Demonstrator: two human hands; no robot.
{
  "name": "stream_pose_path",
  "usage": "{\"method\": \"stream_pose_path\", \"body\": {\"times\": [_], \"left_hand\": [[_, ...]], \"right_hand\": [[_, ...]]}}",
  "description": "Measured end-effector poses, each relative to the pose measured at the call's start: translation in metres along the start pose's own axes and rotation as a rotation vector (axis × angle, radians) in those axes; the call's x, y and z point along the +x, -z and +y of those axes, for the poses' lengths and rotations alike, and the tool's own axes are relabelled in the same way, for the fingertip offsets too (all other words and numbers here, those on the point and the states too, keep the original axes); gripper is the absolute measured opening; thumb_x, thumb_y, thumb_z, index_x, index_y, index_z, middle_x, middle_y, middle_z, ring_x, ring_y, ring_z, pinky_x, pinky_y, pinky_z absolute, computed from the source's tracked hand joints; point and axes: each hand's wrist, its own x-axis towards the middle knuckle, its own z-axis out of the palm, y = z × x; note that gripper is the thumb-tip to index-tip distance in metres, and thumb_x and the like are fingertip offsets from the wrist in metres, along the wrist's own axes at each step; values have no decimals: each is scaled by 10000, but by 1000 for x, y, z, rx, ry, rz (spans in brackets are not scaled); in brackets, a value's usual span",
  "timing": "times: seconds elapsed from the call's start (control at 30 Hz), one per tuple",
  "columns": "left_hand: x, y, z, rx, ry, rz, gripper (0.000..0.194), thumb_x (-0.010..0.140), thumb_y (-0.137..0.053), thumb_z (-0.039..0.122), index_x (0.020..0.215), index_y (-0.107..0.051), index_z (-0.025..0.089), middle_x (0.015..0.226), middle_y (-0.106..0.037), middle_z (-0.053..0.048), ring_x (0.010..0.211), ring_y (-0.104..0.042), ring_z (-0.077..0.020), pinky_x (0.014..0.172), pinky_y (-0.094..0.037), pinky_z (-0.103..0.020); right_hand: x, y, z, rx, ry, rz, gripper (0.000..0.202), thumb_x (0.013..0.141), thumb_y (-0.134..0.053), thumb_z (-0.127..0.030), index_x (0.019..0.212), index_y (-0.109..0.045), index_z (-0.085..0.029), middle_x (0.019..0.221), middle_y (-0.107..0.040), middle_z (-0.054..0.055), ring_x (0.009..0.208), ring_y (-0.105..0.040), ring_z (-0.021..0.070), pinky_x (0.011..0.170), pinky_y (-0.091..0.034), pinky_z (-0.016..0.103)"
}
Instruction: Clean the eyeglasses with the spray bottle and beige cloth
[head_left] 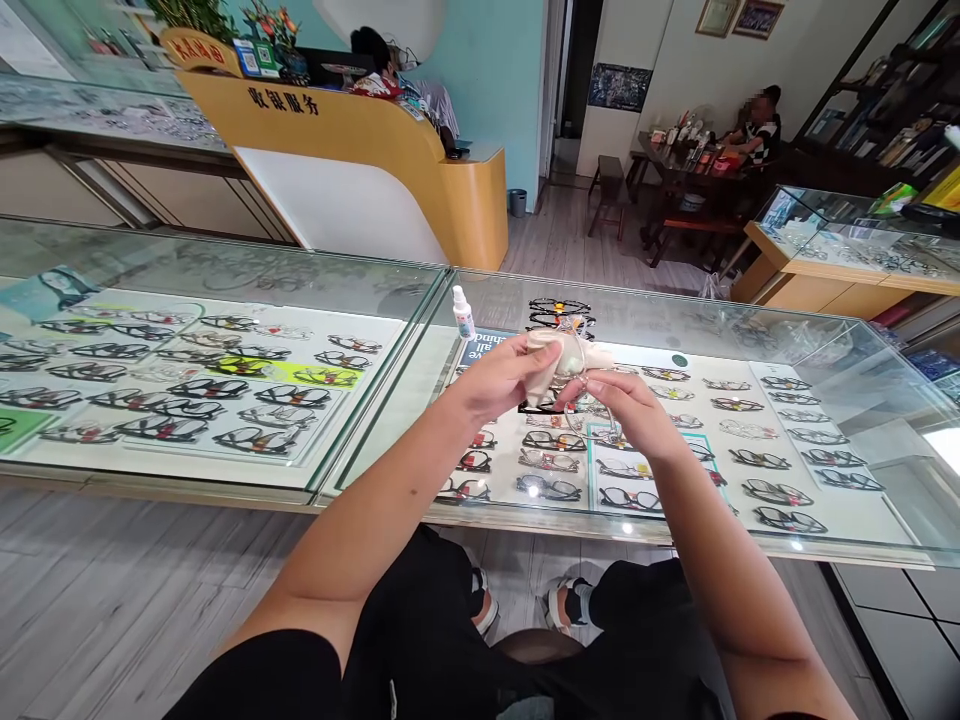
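Observation:
Above the glass display case, my left hand (501, 378) is closed on a cream-coloured cloth (541, 372). The cloth is folded about a pair of glasses (576, 352), whose thin pale frame partly shows past it. Between its thumb and fingers my right hand (628, 405) pinches the thin frame near a lower end. Exactly how the cloth lies on the lenses is hard to make out. A small white spray bottle (464, 314) stands upright on the glass top, left of and beyond my hands.
Under the glass of the display case (390, 425) lie rows of spectacles (551, 487). Beyond it stands a yellow and white counter (345, 165) with a person behind it. Another person (754, 130) sits at a dark table at the back right.

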Motion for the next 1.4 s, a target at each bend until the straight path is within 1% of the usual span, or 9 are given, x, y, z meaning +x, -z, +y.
{"method": "stream_pose_path", "body": {"times": [0.1, 0.23, 0.5, 0.63, 0.73, 0.9, 1.07, 1.3, 1.4], "left_hand": [[-1, 1, 1, 40, -23, -80, 523, 732, -1046, 407, 1056, -732, 143, 821, -754, -27, 685, -692, -129, 643, -544, -242], [-2, -9, -6, 86, -93, -134, 486, 825, -979, 486, 987, -637, 182, 616, -669, 18, 537, -607, -117, 561, -485, -242], [2, -13, -9, 40, -130, 60, 606, 850, -866, 726, 874, -650, 160, 670, -665, -5, 509, -572, -106, 494, -411, -251], [1, -6, -5, 49, -109, 47, 536, 751, -1013, 543, 923, -696, 147, 793, -719, -21, 641, -625, -105, 555, -433, -230], [-1, -9, -6, 53, -111, -31, 537, 694, -1065, 396, 958, -653, 172, 733, -696, 12, 630, -640, -112, 586, -465, -231], [-1, -18, -10, -18, -110, -47, 532, 797, -984, 531, 945, -596, 197, 633, -634, 53, 452, -561, -100, 494, -426, -241], [3, -10, -6, -28, -94, 37, 541, 807, -953, 606, 852, -660, 154, 693, -671, 1, 538, -593, -99, 489, -413, -228], [-1, 0, 1, 44, -67, -85, 510, 688, -1069, 363, 966, -695, 154, 797, -722, -5, 679, -660, -109, 593, -478, -205], [0, -4, -5, 58, -77, -77, 542, 688, -1069, 372, 963, -648, 170, 732, -704, 15, 620, -646, -107, 591, -479, -215]], "right_hand": [[1, 1, 5, 58, -10, 5, 405, 1099, -609, -518, 1029, -875, -220, 1028, -827, 67, 1074, -730, 269, 1084, -522, 409], [3, -1, 11, 79, -21, -27, 418, 1100, -611, -530, 1038, -880, -216, 1060, -825, 66, 1107, -714, 266, 1116, -493, 405], [0, -5, 1, -55, -1, 4, 453, 1117, -570, -553, 1051, -876, -224, 1051, -816, 57, 1052, -710, 253, 1093, -499, 392], [-2, 0, -5, -78, 6, 37, 465, 1108, -576, -567, 993, -877, -232, 1031, -822, 62, 1030, -713, 262, 1036, -530, 390], [-2, 0, -3, -65, -9, 25, 462, 1102, -587, -577, 996, -881, -237, 1016, -814, 55, 995, -699, 254, 1008, -529, 382], [-2, -5, 3, -73, 10, -21, 448, 1110, -577, -572, 1075, -882, -246, 972, -786, 44, 985, -691, 249, 1018, -512, 390], [-2, -4, -1, -80, 5, 25, 467, 1108, -569, -569, 990, -880, -241, 980, -802, 53, 1016, -708, 263, 1038, -515, 402], [-2, 0, -5, -78, -11, 28, 494, 1097, -564, -589, 951, -880, -238, 969, -799, 59, 993, -690, 269, 1028, -519, 402], [-2, -2, -1, -82, 1, 9, 470, 1099, -575, -574, 981, -880, -237, 961, -787, 52, 994, -687, 260, 1029, -515, 389]]}}
